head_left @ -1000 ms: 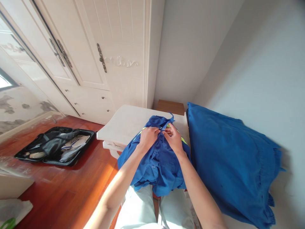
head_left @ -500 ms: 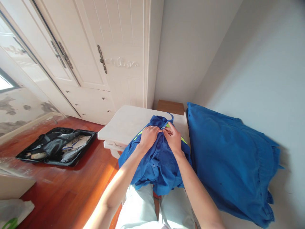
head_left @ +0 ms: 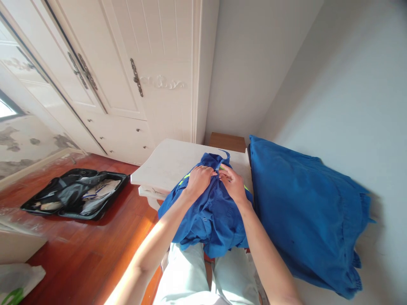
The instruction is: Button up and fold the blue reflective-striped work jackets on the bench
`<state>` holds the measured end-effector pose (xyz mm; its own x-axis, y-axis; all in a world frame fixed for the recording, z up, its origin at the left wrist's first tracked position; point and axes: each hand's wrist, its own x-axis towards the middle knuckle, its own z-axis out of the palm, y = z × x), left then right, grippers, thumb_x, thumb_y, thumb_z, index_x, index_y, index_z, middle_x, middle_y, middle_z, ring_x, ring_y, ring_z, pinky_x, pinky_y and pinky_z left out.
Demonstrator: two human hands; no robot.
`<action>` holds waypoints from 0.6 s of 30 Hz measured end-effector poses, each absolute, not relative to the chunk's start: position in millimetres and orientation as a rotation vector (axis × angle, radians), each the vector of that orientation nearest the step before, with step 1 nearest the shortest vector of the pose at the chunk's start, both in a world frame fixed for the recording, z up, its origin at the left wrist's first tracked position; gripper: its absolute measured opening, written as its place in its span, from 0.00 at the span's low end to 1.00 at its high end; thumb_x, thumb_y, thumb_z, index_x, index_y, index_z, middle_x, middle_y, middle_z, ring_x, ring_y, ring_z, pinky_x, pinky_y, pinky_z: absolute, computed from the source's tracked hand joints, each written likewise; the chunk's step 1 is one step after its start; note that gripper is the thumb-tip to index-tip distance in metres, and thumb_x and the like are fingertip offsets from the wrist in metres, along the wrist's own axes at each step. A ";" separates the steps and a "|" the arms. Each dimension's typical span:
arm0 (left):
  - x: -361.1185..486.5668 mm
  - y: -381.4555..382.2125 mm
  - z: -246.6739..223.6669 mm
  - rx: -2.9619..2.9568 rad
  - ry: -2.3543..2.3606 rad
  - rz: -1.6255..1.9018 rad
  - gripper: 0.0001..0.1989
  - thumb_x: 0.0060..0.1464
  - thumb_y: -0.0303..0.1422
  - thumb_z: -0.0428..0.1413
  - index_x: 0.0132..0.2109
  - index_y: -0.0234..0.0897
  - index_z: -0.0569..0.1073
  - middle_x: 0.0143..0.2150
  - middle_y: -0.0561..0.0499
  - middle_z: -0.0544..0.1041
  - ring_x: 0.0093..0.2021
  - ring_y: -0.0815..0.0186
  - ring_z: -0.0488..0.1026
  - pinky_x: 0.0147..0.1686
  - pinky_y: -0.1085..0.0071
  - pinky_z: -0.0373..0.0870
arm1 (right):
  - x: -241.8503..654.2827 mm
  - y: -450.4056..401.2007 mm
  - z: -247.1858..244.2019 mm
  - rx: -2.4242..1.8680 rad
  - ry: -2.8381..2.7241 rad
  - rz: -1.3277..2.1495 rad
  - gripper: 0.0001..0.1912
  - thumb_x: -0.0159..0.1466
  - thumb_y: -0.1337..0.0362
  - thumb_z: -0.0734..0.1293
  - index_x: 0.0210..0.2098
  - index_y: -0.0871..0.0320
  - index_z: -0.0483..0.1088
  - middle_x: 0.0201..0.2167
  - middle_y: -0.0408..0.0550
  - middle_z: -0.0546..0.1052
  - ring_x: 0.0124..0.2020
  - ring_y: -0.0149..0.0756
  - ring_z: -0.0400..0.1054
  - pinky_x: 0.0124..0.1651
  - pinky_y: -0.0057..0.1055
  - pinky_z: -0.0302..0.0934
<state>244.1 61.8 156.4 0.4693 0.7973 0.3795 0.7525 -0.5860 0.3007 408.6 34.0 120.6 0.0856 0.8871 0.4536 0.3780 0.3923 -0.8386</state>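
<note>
A blue work jacket (head_left: 206, 216) with yellow-green stripes lies over the front of a white table (head_left: 165, 161), its lower part hanging toward my legs. Near the collar, my left hand (head_left: 202, 178) pinches the front edge of the cloth. Close beside it on the right, my right hand (head_left: 232, 183) has its fingers bent and closed on the opposite front edge. The fingertips of both hands almost meet at the front opening. Whatever small fastening lies between them is hidden by the fingers. A button shows lower down on the front.
A large pile of blue cloth (head_left: 302, 212) lies against the wall at the right. An open black suitcase (head_left: 95, 216) with clothes sits on the red wooden floor (head_left: 89, 258). White wardrobe doors (head_left: 165, 42) rise behind the table. A brown wooden box (head_left: 227, 141) stands in the corner.
My right hand has shifted slightly right and down, its fingers curling more at the front edge. My left hand stays nearly in place on the jacket.
</note>
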 end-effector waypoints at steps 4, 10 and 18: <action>245.8 59.7 156.7 2.577 1.375 0.745 0.16 0.66 0.37 0.49 0.39 0.34 0.79 0.36 0.41 0.80 0.38 0.59 0.76 0.42 0.67 0.66 | 412.4 33.3 123.2 -1.188 -1.530 0.521 0.20 0.63 0.61 0.66 0.55 0.54 0.71 0.41 0.49 0.82 0.42 0.41 0.77 0.50 0.39 0.71; 244.7 63.9 149.7 2.374 1.233 0.814 0.14 0.64 0.35 0.51 0.37 0.36 0.79 0.36 0.46 0.80 0.38 0.63 0.76 0.38 0.72 0.64 | 417.3 37.7 125.3 -1.219 -1.663 0.405 0.22 0.63 0.64 0.65 0.57 0.53 0.70 0.40 0.47 0.81 0.42 0.40 0.77 0.50 0.39 0.70; 244.9 56.7 147.8 2.112 1.113 0.900 0.18 0.60 0.43 0.53 0.30 0.33 0.75 0.23 0.55 0.68 0.25 0.71 0.62 0.25 0.75 0.53 | 414.5 44.9 128.0 -1.263 -1.898 0.177 0.28 0.62 0.70 0.63 0.61 0.52 0.66 0.43 0.51 0.78 0.46 0.44 0.73 0.53 0.43 0.68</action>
